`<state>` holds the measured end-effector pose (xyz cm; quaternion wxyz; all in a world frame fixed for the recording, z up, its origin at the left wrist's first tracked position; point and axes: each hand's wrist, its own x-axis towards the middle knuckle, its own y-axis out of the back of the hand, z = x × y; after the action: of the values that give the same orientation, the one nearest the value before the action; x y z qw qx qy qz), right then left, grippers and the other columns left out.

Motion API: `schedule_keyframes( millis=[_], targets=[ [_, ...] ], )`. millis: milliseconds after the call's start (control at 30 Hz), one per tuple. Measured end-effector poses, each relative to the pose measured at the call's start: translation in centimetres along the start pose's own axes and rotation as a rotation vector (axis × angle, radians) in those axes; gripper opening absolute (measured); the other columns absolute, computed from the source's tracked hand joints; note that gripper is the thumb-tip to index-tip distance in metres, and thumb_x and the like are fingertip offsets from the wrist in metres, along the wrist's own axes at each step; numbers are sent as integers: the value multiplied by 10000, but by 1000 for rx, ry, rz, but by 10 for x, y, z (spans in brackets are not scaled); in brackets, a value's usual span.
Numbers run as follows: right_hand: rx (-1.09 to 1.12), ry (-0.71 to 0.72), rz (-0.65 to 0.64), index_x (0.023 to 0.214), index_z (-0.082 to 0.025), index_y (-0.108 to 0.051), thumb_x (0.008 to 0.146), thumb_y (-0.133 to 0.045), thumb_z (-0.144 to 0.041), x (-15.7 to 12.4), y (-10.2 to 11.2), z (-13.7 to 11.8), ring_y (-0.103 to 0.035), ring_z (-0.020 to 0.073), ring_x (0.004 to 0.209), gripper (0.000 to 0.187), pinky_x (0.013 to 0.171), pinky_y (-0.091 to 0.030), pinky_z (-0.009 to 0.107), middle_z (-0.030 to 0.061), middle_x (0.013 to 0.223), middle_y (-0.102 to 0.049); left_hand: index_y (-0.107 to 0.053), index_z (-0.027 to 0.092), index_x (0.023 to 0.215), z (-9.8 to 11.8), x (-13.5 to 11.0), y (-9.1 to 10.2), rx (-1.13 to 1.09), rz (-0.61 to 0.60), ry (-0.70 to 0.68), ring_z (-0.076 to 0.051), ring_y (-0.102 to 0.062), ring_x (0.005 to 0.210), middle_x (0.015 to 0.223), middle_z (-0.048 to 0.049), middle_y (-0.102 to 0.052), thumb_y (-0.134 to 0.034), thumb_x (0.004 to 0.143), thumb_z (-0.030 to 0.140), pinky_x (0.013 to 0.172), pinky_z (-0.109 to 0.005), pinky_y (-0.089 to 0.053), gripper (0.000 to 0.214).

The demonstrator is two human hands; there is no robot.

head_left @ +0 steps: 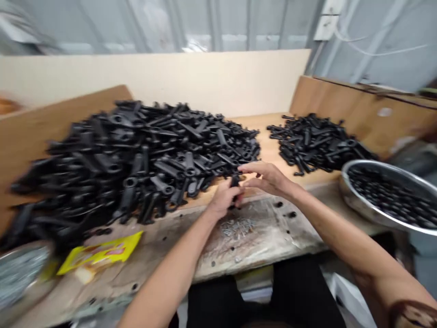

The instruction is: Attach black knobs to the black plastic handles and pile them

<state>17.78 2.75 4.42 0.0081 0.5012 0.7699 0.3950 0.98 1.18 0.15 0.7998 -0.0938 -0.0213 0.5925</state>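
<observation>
My left hand (223,198) is closed around a black plastic handle-like part (235,182), held upright above the near edge of the large pile. My right hand (266,176) is just to the right of it, index finger and thumb apart, with nothing visible between them. Its fingertips reach the top of the part, but I cannot tell if they touch it. Small metal pins (239,227) lie scattered on the worn board (262,246) below my hands. Beyond them spreads a big heap of black handle-like parts (164,150).
A smaller heap of slim black parts (317,141) lies at the back right. A steel bowl (348,193) of small black pieces stands at the right edge. At the left are a yellow wrapper (112,250) and a bowl of metal pieces (23,273). Cardboard walls (355,102) border the table.
</observation>
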Motion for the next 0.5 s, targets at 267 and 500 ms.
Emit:
schedule_keyframes(
  millis=[267, 500],
  targets=[
    [-326, -475, -78, 931, -175, -653, 753, -579, -307, -126, 57, 4, -588, 158, 710, 233, 643, -388, 233, 20, 745, -647, -457, 119, 1114, -2, 0, -4, -114, -100, 44, -110, -494, 421, 530, 33, -525, -570, 714, 328, 406, -218, -387, 466],
    [-603, -496, -265, 943, -251, -615, 815, -491, -375, -139, 26, 3, -594, 177, 757, 217, 608, -349, 227, 27, 804, -652, -532, 97, 838, -14, 1, -8, 34, -41, 134, -63, -437, 414, 534, 26, -532, -628, 606, 226, 383, -169, -319, 282]
  ],
)
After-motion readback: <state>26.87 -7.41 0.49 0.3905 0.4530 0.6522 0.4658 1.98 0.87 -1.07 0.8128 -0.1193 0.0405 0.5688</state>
